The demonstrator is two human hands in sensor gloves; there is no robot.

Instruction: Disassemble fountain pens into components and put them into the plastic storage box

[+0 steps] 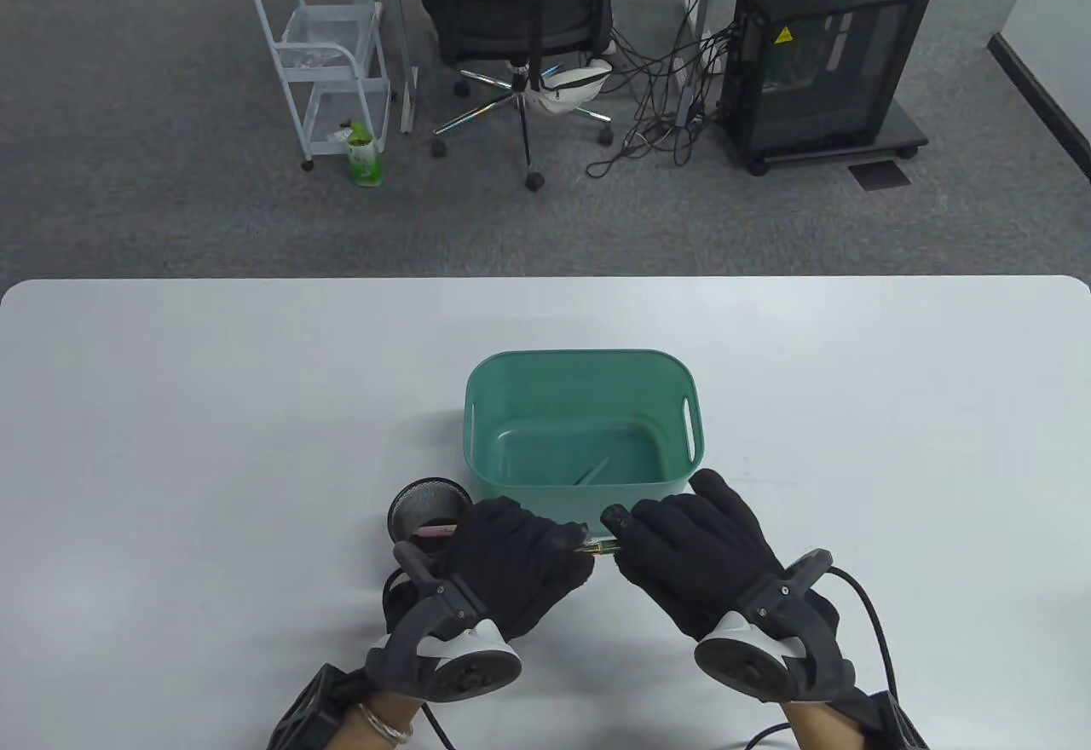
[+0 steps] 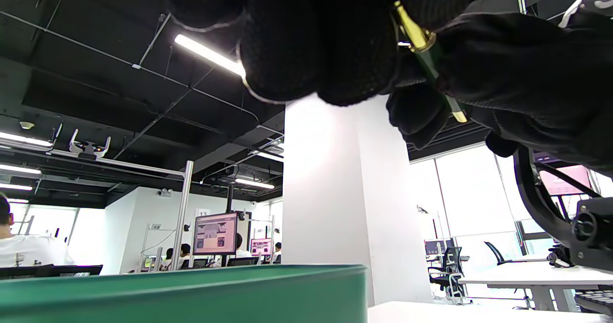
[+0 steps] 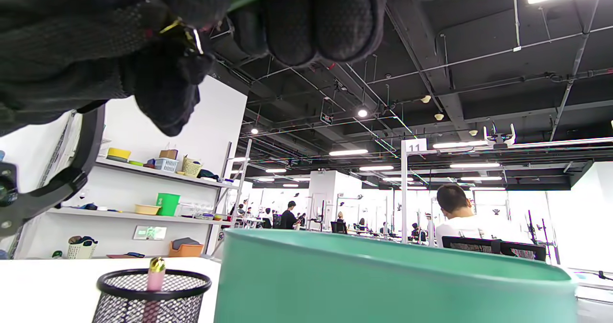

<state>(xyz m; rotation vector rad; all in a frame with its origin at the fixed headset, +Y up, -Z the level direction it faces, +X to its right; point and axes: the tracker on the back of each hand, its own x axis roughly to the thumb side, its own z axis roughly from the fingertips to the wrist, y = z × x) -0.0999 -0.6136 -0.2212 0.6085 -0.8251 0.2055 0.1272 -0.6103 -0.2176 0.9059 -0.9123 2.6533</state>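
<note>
From above, near the front edge of the white table (image 1: 170, 409), our left hand (image 1: 511, 562) and right hand (image 1: 699, 558) both curl around a slim green fountain pen with gold trim (image 1: 599, 546), held level between them just in front of the teal plastic storage box (image 1: 584, 366). One thin piece (image 1: 590, 472) already lies in the box. A black mesh pen cup (image 1: 429, 510) with a pink pen (image 1: 435, 531) stands touching the box's left front corner.

The left wrist view shows the gold band (image 2: 415, 33) between our gloved fists.

The right wrist view shows the box wall (image 3: 383, 284) just below.

We judge that twisting in opposite directions, straight along the pen's axis, should free the joint cleanly.
</note>
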